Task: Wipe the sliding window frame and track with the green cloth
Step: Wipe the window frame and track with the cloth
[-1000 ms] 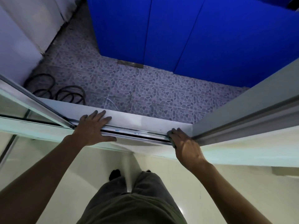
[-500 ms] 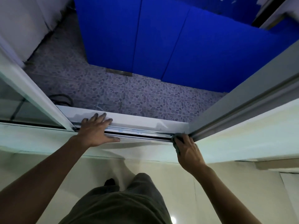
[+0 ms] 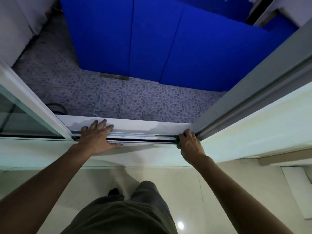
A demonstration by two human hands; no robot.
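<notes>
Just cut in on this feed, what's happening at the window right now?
A person is cleaning the bottom track of a sliding window. The right hand grips a green cloth, mostly hidden under the fingers, at the track's right end, against the upright frame. The left hand lies flat across the track near the left sash, fingers spread onto the outer sill, apparently bracing.

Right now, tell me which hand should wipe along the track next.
The right hand. It already holds the green cloth at the right end of the track, against the frame corner. The left hand lies flat across the track's left end, bracing, with no cloth.
</notes>
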